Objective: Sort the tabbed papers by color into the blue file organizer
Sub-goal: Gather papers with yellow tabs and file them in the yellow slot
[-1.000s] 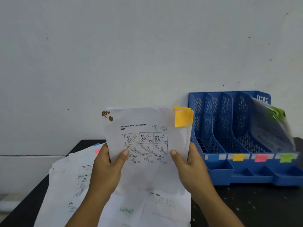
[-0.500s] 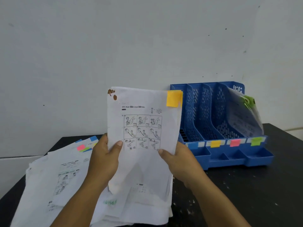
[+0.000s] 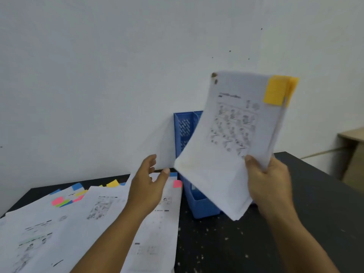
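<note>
The yellow-tabbed papers (image 3: 232,138) are gripped by the right hand (image 3: 269,186) above the blue organizer (image 3: 185,131), seemingly for filing, while the left hand (image 3: 146,186) is held open and empty over the spread pile (image 3: 78,223).

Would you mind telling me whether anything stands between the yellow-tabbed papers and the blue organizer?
Nothing visible does. The right hand holds the yellow-tabbed papers up directly in front of the blue organizer, hiding most of its slots.

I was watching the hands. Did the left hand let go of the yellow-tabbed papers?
Yes. The left hand now hovers open over the spread sheets; the yellow-tabbed papers cover the blue file organizer.
</note>
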